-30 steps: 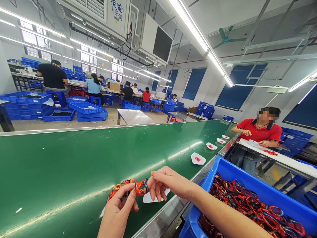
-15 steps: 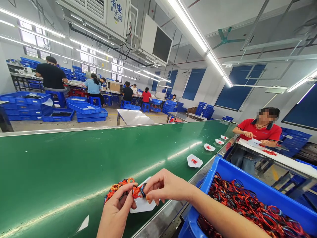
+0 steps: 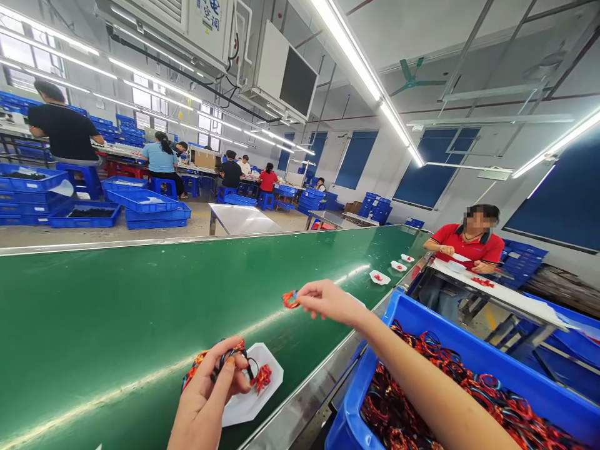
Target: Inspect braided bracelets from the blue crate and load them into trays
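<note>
My left hand [image 3: 210,384] is closed around a bunch of coiled red, orange and black wires [image 3: 190,369] low over the green belt. Just to its right, partly behind its fingers, lies a white octagonal tray [image 3: 250,412] with a small heap of red pieces [image 3: 263,377] in it. Farther forward, my right hand [image 3: 328,302] pinches one small looped wire bundle [image 3: 289,300], orange-red with some blue and black, above the belt. Behind this hand another white tray [image 3: 357,300] is mostly hidden.
The green conveyor belt [image 3: 140,300] runs across, with white trays [image 3: 379,277] holding red pieces farther along its near edge. A blue bin [image 3: 344,419] full of wire bundles [image 3: 450,375] stands at the right under my forearm. A co-worker in red [image 3: 469,244] sits beyond it.
My right hand has moved forward, away from the left, carrying one wire bundle. My left hand has shifted slightly down and left, uncovering red pieces in the tray. The view has turned right.
</note>
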`<act>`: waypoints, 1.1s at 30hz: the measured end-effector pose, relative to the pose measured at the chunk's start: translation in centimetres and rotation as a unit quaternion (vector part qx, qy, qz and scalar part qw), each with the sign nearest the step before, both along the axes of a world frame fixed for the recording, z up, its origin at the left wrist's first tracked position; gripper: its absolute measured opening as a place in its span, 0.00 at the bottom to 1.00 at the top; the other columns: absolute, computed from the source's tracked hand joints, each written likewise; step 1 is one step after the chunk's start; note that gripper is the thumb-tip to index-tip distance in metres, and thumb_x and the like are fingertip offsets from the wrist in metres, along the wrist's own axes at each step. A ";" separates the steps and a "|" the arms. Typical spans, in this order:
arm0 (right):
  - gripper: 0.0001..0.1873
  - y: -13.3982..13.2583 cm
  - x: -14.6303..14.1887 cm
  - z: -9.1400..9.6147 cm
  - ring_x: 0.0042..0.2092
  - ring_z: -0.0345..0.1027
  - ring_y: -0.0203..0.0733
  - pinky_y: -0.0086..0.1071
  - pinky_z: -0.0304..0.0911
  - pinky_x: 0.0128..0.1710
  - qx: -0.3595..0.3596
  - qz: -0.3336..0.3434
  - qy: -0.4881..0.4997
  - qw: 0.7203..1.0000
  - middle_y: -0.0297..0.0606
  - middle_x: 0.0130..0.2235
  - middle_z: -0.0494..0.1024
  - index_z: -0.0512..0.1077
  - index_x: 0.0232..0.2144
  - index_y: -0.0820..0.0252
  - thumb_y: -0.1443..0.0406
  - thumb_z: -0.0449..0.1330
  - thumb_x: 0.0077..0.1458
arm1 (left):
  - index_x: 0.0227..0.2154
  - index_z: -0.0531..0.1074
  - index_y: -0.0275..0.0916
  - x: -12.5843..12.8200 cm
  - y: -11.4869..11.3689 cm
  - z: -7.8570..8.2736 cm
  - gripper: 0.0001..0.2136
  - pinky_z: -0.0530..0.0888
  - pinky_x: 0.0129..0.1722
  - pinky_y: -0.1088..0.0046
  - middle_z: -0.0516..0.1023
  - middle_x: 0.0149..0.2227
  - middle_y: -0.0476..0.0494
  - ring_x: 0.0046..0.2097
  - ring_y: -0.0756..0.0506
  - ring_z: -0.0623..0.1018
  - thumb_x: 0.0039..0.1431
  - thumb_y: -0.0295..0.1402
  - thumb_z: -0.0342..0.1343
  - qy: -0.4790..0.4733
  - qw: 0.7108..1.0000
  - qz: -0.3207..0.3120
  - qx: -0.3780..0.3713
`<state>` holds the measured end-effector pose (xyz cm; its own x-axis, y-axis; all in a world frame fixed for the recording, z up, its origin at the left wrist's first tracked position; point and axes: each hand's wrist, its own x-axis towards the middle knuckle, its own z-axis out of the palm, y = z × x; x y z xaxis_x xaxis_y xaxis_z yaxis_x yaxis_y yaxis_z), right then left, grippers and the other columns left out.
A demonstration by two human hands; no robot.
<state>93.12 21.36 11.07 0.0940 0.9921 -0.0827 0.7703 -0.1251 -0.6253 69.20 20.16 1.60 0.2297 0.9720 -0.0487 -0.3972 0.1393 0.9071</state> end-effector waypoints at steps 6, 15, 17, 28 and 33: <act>0.11 0.3 8.9 0.1 0.32 0.68 0.35 0.29 0.65 0.31 -0.109 -0.153 -0.159 0.969 0.37 0.34 0.74 0.71 0.35 0.66 0.62 0.56 0.58 | 0.41 0.73 0.41 -0.4 -0.7 0.6 0.18 0.71 0.39 0.71 0.74 0.29 0.49 0.28 0.49 0.71 0.50 0.46 0.58 -0.023 0.998 -0.062 -0.009; 0.12 0.3 8.5 -0.2 0.34 0.68 0.36 0.30 0.65 0.33 -0.141 -0.119 -0.162 0.969 0.40 0.38 0.74 0.71 0.38 0.66 0.61 0.55 0.58 | 0.48 0.68 0.44 0.0 -1.4 1.8 0.21 0.68 0.30 0.74 0.73 0.25 0.50 0.22 0.52 0.68 0.51 0.43 0.58 -0.086 0.991 -0.090 -0.055; 0.13 0.2 5.7 0.6 0.32 0.68 0.35 0.26 0.62 0.29 -0.113 -0.075 -0.135 0.982 0.40 0.36 0.75 0.72 0.38 0.64 0.61 0.54 0.58 | 0.49 0.67 0.44 0.1 -1.5 2.0 0.22 0.66 0.27 0.75 0.73 0.25 0.51 0.21 0.52 0.68 0.51 0.43 0.58 -0.099 0.989 -0.091 -0.060; 0.13 -2.7 -7.6 -2.1 0.26 0.67 0.31 0.20 0.61 0.19 -0.048 0.170 0.185 0.967 0.36 0.32 0.75 0.72 0.41 0.61 0.64 0.57 0.52 | 0.51 0.64 0.43 0.1 -1.1 2.1 0.23 0.65 0.23 0.76 0.72 0.25 0.52 0.20 0.53 0.67 0.51 0.39 0.59 -0.116 0.987 -0.085 -0.076; 0.12 -2.2 -7.1 -2.8 0.24 0.65 0.29 0.19 0.60 0.17 -0.078 0.139 0.224 0.961 0.36 0.28 0.74 0.75 0.36 0.64 0.63 0.56 0.52 | 0.48 0.65 0.42 -0.1 -0.8 1.8 0.23 0.67 0.25 0.75 0.73 0.27 0.51 0.22 0.52 0.68 0.49 0.42 0.60 -0.094 0.989 -0.083 -0.074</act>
